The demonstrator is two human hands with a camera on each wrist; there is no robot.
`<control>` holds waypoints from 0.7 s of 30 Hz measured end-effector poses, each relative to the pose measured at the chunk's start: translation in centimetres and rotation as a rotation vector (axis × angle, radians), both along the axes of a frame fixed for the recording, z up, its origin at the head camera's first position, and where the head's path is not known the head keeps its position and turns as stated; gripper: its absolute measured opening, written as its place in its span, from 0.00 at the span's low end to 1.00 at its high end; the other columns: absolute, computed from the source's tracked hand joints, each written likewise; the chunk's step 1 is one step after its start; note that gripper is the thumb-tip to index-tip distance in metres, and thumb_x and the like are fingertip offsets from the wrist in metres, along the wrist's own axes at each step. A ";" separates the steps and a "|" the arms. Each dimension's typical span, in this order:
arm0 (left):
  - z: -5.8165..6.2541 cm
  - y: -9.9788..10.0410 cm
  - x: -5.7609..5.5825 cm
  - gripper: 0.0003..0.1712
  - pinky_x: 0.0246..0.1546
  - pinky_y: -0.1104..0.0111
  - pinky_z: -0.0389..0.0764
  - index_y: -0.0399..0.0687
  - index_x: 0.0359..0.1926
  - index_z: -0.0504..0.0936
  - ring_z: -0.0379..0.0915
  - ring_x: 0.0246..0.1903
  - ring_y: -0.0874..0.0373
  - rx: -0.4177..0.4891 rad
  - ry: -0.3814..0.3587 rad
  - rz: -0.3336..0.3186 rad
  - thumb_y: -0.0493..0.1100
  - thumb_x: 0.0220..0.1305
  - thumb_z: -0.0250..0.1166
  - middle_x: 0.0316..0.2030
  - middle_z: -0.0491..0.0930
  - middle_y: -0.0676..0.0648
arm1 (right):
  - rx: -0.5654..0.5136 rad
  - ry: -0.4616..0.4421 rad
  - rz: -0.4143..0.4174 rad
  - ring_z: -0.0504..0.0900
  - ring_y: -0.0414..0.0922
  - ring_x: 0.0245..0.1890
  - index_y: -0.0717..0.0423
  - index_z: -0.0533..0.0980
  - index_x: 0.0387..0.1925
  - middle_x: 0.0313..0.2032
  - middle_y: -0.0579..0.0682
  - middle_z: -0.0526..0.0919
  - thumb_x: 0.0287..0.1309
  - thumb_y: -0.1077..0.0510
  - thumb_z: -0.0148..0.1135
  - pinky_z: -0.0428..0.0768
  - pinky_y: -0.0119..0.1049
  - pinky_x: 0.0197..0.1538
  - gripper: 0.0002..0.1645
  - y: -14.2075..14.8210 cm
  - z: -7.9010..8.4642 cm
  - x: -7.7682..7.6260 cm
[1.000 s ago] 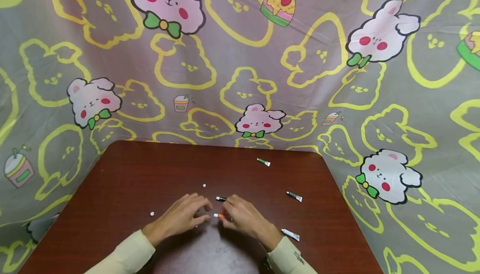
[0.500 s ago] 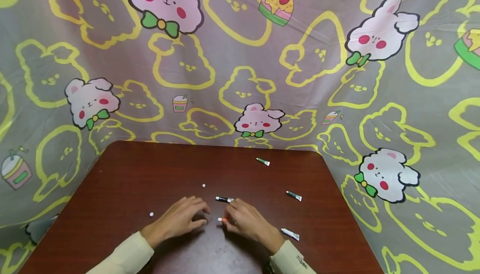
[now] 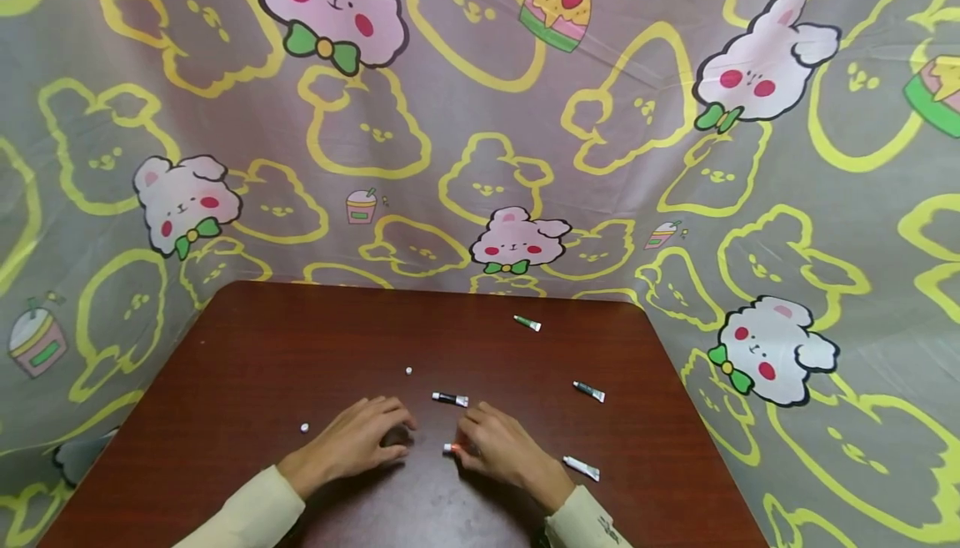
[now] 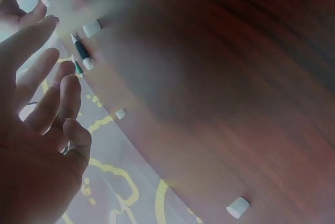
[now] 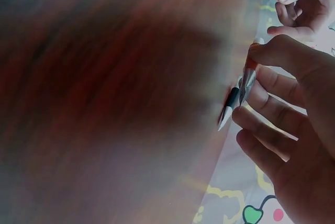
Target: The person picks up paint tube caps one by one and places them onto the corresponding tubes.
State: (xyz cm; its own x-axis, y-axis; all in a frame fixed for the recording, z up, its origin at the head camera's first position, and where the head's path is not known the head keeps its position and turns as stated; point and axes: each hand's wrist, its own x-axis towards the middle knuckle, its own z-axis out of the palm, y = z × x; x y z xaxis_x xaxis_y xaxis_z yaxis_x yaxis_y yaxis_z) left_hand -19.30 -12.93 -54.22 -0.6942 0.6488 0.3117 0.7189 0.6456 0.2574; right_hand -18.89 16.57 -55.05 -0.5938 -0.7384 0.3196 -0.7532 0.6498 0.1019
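Note:
My right hand (image 3: 504, 452) pinches a small paint tube (image 5: 250, 67) between thumb and fingers, its label orange and its end white. In the head view the orange tube (image 3: 450, 448) shows only its white end and a bit of orange. My left hand (image 3: 358, 441) is just above the table to the left, fingers loosely curved, holding nothing. A black paint tube (image 3: 450, 399) lies just beyond the two hands. A white cap (image 4: 91, 28) stands near the left hand in the left wrist view, while another cap (image 3: 304, 428) lies to its left.
To the right lie a white tube (image 3: 581, 469) and a dark green tube (image 3: 588, 391). A green tube (image 3: 527, 323) is near the back edge of the brown table (image 3: 315, 323). One more white cap (image 3: 408, 370) sits beyond my left hand. A patterned curtain (image 3: 420, 114) surrounds the table.
My right hand has drawn the orange tube slightly right and toward me, uncovering the black tube. My left hand has shifted slightly left, away from it.

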 end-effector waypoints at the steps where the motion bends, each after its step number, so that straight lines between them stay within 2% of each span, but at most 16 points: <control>1: -0.1 0.0 0.0 0.17 0.49 0.58 0.81 0.60 0.50 0.88 0.82 0.48 0.59 -0.004 -0.007 0.003 0.52 0.62 0.81 0.46 0.85 0.59 | -0.001 -0.001 0.000 0.79 0.38 0.38 0.41 0.83 0.33 0.34 0.37 0.82 0.62 0.44 0.78 0.80 0.31 0.44 0.11 0.1 -0.1 0.0; 9: -0.5 -0.2 0.0 0.19 0.48 0.59 0.81 0.60 0.52 0.88 0.83 0.48 0.59 -0.035 -0.008 0.008 0.51 0.62 0.81 0.48 0.85 0.59 | -0.009 -0.053 -0.018 0.76 0.36 0.36 0.40 0.85 0.34 0.32 0.36 0.80 0.62 0.44 0.78 0.78 0.30 0.40 0.10 0.4 -0.4 0.3; 14: -0.7 -0.3 0.0 0.18 0.46 0.60 0.80 0.60 0.52 0.88 0.83 0.48 0.59 -0.030 0.009 -0.010 0.50 0.62 0.81 0.47 0.85 0.58 | -0.007 -0.080 -0.031 0.75 0.35 0.36 0.40 0.85 0.34 0.32 0.36 0.79 0.63 0.44 0.78 0.77 0.30 0.40 0.09 0.5 -0.6 0.4; 21: -1.1 -0.6 -0.1 0.17 0.42 0.61 0.79 0.59 0.50 0.88 0.83 0.43 0.61 -0.011 0.033 -0.030 0.48 0.61 0.82 0.45 0.85 0.57 | -0.019 -0.075 -0.022 0.76 0.36 0.36 0.40 0.85 0.33 0.31 0.36 0.79 0.61 0.45 0.79 0.77 0.30 0.40 0.10 0.6 -0.9 0.5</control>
State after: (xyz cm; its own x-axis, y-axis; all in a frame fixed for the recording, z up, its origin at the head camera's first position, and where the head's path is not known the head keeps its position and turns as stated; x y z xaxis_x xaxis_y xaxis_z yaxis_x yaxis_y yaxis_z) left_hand -19.37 -13.49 -55.27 -0.6638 0.6728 0.3267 0.7461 0.6261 0.2264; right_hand -18.44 17.15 -55.98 -0.6329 -0.7189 0.2876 -0.7436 0.6678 0.0331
